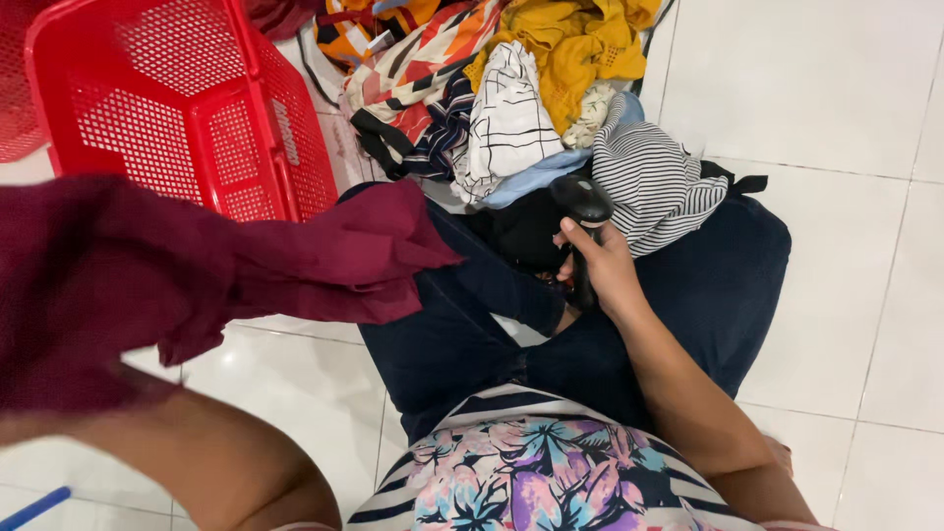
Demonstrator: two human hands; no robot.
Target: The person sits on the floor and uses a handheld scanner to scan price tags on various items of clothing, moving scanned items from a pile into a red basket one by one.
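I sit cross-legged on a white tiled floor in dark blue trousers. My right hand grips a black handheld scanner, its head pointing toward the clothes pile. My left hand is hidden under a maroon garment that it lifts up at the left, beside the red basket; only my left forearm shows. A heap of clothes lies before my knees: a striped top, a white piece with black lines, a yellow garment, and orange patterned fabric.
A red plastic mesh basket stands at the upper left, right behind the raised maroon garment. Something blue and thin pokes in at the bottom left corner. White tiles stretch to the right of my legs.
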